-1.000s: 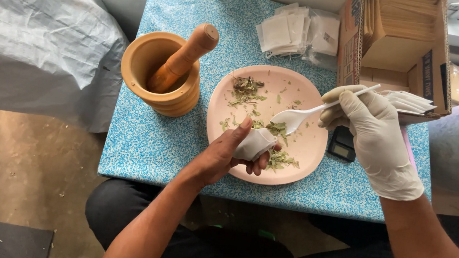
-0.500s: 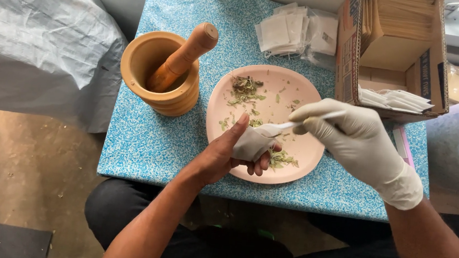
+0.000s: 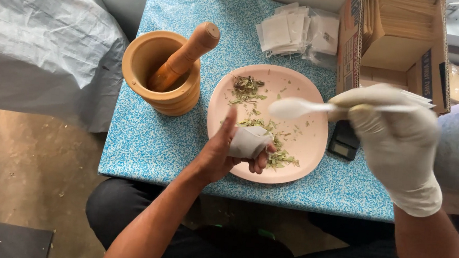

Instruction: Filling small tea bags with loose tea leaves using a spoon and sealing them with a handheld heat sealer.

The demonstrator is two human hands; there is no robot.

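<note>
The bare left hand (image 3: 221, 156) is closed around a small white filter bag (image 3: 248, 141), held over the near edge of the pink plate (image 3: 305, 147) with dried herbs (image 3: 278, 158). The gloved right hand (image 3: 397, 135) pinches a white plastic spoon (image 3: 298, 108) above the plate. The bag looks light, soft and easy to crush; holding it at the rim seems best.

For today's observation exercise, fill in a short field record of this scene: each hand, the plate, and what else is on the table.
Left hand: bare, holds small white bag over plate
Right hand: gloved, holds white plastic spoon above plate
Plate: pink, scattered dried green leaves
Mortar: wooden, pestle leaning inside
Table: blue speckled cover
Behind plate: empty white bags, cardboard box
</note>
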